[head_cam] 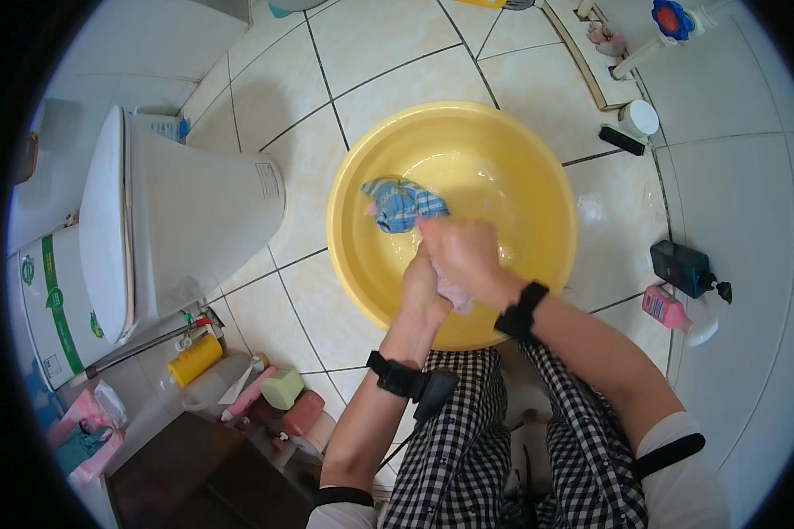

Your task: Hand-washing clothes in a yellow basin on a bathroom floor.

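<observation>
A yellow plastic basin (529, 198) stands on the tiled floor before me. Over its near part, my left hand (423, 281) grips a pale pink wet cloth (455, 291), which hangs out below the fingers. My right hand (463, 251), blurred, is closed on the upper part of the same cloth, right beside the left. Against the basin's left inner side lies a crumpled blue and white striped cloth (403, 205) with lettering, close to my right hand's fingers. A little water glistens on the basin's bottom.
A white toilet (198, 205) stands at the left. Bottles and containers, among them a green one (282, 388), crowd the lower left by a dark brown box (205, 476). At the right are a dark pump bottle (680, 268), a pink bottle (663, 306) and a black brush (622, 140).
</observation>
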`<state>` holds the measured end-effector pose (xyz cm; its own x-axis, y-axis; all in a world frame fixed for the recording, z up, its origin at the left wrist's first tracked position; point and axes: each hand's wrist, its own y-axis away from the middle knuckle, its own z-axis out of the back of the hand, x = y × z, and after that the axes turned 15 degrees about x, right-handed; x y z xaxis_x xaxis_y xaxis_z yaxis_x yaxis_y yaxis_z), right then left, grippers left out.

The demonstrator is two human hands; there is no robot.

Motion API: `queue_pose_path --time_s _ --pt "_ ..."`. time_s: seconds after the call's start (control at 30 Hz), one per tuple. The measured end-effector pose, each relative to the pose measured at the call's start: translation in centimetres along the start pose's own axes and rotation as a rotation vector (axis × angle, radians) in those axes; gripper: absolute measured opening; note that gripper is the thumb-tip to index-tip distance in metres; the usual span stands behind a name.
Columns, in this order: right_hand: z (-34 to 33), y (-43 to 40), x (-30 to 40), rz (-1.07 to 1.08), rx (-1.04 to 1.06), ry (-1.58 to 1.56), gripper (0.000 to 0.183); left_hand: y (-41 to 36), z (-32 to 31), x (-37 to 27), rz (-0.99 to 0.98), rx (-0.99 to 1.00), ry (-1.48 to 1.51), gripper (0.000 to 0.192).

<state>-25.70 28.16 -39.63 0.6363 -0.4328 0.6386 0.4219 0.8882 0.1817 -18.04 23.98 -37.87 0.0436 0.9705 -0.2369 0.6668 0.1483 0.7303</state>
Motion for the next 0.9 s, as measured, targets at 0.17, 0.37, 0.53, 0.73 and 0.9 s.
queue_pose_path --time_s 0.17,0.37,0.53,0.73,0.9 --pt "-0.4 2.4 2.4 0.073 0.075 0.017 0.032 -1.1 3.9 0.4 -0.096 -0.074 -0.091 0.029" --pt "-0.3 -0.6 -1.4 -0.143 0.365 -0.059 0.034 0.4 3.6 0.0 0.100 -0.001 -0.050 0.034" --pt "-1.6 -2.4 -8.1 -0.268 0.209 0.131 0.032 1.9 7.3 -2.1 0.027 -0.049 -0.071 0.037" --pt "-2.4 -2.2 -9.2 -0.221 0.382 0.289 0.022 2.0 6.1 -1.4 -0.021 -0.113 -0.056 0.028" --pt "-2.8 -1.9 -9.3 -0.189 0.386 0.308 0.014 1.0 7.5 -1.0 -0.037 -0.028 -0.032 0.027"
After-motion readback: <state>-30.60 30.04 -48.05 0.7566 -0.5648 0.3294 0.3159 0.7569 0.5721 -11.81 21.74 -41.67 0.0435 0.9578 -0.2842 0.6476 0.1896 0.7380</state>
